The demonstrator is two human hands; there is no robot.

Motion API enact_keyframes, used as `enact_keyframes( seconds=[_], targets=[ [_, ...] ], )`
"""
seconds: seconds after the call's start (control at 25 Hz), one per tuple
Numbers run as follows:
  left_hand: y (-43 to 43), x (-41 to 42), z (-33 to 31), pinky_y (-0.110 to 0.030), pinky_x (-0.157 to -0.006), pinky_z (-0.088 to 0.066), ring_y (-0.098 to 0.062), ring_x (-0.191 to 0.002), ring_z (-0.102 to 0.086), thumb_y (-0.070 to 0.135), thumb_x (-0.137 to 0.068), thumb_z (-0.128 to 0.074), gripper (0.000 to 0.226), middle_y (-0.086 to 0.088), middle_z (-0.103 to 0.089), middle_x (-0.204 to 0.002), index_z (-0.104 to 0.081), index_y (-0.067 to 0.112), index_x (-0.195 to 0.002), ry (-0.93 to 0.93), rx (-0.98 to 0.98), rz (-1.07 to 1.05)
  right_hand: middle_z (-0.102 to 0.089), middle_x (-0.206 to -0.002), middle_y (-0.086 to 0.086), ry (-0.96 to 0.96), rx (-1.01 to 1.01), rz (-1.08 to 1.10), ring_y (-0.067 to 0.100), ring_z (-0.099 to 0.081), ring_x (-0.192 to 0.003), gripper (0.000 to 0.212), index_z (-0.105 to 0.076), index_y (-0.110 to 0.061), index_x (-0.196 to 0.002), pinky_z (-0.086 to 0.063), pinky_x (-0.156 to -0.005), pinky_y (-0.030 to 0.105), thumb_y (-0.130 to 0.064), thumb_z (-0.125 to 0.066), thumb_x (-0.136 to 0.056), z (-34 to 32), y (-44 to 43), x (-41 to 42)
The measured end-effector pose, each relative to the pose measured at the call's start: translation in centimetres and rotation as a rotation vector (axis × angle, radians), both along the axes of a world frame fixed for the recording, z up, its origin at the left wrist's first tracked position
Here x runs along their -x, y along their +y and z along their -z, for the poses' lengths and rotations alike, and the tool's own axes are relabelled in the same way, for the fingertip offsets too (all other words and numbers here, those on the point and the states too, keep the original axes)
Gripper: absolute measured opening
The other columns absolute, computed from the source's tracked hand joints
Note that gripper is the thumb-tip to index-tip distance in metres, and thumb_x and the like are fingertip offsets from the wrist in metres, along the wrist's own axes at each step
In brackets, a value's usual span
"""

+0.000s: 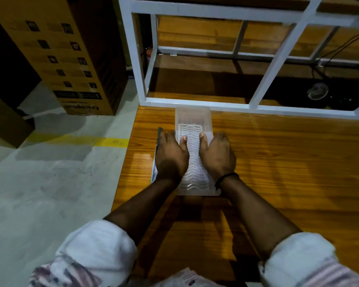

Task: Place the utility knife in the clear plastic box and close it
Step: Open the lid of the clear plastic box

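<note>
A long clear plastic box with a wavy ribbed lid lies lengthwise on the wooden table, its lid down. My left hand clasps its left side and my right hand clasps its right side, both thumbs pressing on the lid. A dark, slim object that looks like the utility knife lies just left of the box, mostly hidden under my left hand, with a pale strip along its near end. I cannot tell what is inside the box.
A white metal frame stands right behind the box on the table. The table's left edge runs close to my left hand, with grey floor and a yellow line beyond. A tall cardboard carton stands at the far left.
</note>
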State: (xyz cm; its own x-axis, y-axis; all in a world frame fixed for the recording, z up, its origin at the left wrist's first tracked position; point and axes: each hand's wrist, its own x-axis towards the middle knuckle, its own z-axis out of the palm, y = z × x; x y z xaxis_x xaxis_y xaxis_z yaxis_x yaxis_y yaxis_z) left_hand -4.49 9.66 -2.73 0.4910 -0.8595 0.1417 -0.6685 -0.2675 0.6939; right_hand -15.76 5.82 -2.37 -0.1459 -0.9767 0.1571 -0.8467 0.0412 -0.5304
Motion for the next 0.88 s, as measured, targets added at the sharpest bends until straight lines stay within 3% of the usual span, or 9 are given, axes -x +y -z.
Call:
enact_keyframes(
  seconds=[0.2,0.32,0.4,0.48,0.52,0.64,0.72,0.8,0.88],
  targets=[
    [0.2,-0.2,0.1,-0.038,-0.096,-0.044,-0.032,-0.126,-0.053,0.036,-0.101,-0.055,0.038,-0.016,-0.056,-0.138,-0.062,0.006,-0.124,0.135,0.046,0.003,-0.051,-0.125,0.019,0.203,0.11,-0.082,0.039,-0.059,-0.102,0.044,-0.047,-0.008,-0.12,-0.049,-0.069,0.04,-0.044,-0.049,-0.094,-0.1,0.2,-0.5],
    [0.0,-0.5,-0.4,-0.044,-0.093,-0.05,-0.033,-0.113,-0.06,0.033,-0.1,-0.057,0.035,-0.016,-0.061,-0.125,-0.059,0.005,-0.121,0.223,0.033,0.025,-0.055,-0.118,0.017,0.471,0.183,-0.294,0.035,-0.053,-0.099,0.029,-0.053,-0.011,-0.115,-0.045,-0.076,0.042,-0.029,-0.051,-0.092,-1.1,0.5,-0.7],
    [-0.2,-0.7,-0.8,-0.047,-0.09,-0.051,-0.035,-0.11,-0.062,0.032,-0.099,-0.057,0.035,-0.017,-0.063,-0.122,-0.056,0.005,-0.122,0.263,0.003,0.03,-0.056,-0.118,0.016,0.534,0.146,-0.398,0.035,-0.051,-0.102,0.029,-0.055,-0.011,-0.114,-0.041,-0.081,0.042,-0.028,-0.048,-0.091,-2.2,1.4,-0.6],
    [-0.6,-1.0,-0.9,-0.043,-0.083,-0.053,-0.036,-0.104,-0.064,0.032,-0.098,-0.06,0.035,-0.019,-0.066,-0.118,-0.053,0.006,-0.121,0.327,-0.046,0.041,-0.054,-0.123,0.019,0.519,0.071,-0.461,0.039,-0.05,-0.111,0.044,-0.056,-0.011,-0.117,-0.039,-0.086,0.044,-0.04,-0.049,-0.085,-2.9,3.6,-0.4],
    [-0.9,-1.3,-0.9,-0.041,-0.079,-0.053,-0.036,-0.101,-0.066,0.031,-0.097,-0.063,0.035,-0.019,-0.068,-0.115,-0.053,0.007,-0.12,0.388,-0.075,0.043,-0.05,-0.131,0.023,0.489,0.0,-0.5,0.044,-0.046,-0.12,0.061,-0.053,-0.01,-0.125,-0.038,-0.092,0.047,-0.051,-0.049,-0.08,-3.1,5.0,-0.3],
    [-1.9,-2.4,-1.2,-0.036,-0.07,-0.055,-0.034,-0.093,-0.07,0.033,-0.095,-0.066,0.034,-0.016,-0.072,-0.113,-0.058,0.011,-0.12,0.56,-0.232,0.036,-0.012,-0.159,0.032,0.463,-0.293,-0.571,0.052,-0.011,-0.146,0.119,-0.019,-0.006,-0.152,-0.026,-0.109,0.062,-0.083,-0.05,-0.066,-3.5,7.8,-0.7],
    [-2.2,-3.0,-1.1,-0.039,-0.073,-0.056,-0.037,-0.093,-0.07,0.03,-0.097,-0.064,0.026,-0.018,-0.073,-0.112,-0.065,0.014,-0.117,0.627,-0.289,0.051,-0.006,-0.159,0.036,0.527,-0.287,-0.566,0.055,-0.006,-0.146,0.127,-0.012,-0.002,-0.153,-0.026,-0.108,0.067,-0.085,-0.054,-0.065,-3.9,8.3,-1.1],
    [-1.6,-3.4,-1.1,-0.041,-0.073,-0.054,-0.034,-0.084,-0.069,0.034,-0.099,-0.058,0.018,-0.015,-0.075,-0.101,-0.075,0.028,-0.097,0.727,-0.303,0.058,-0.005,-0.158,0.037,0.54,-0.308,-0.574,0.058,-0.005,-0.145,0.125,-0.012,-0.001,-0.152,-0.028,-0.106,0.068,-0.079,-0.058,-0.067,-4.5,8.0,-1.6],
    [-1.0,-3.5,-1.4,-0.035,-0.066,-0.05,-0.027,-0.071,-0.066,0.044,-0.098,-0.056,0.03,-0.006,-0.075,-0.089,-0.076,0.03,-0.08,0.803,-0.314,0.044,-0.003,-0.159,0.036,0.51,-0.378,-0.583,0.058,-0.002,-0.145,0.123,-0.012,-0.001,-0.152,-0.028,-0.105,0.068,-0.073,-0.061,-0.066,-4.9,7.4,-1.7]
  ],
)
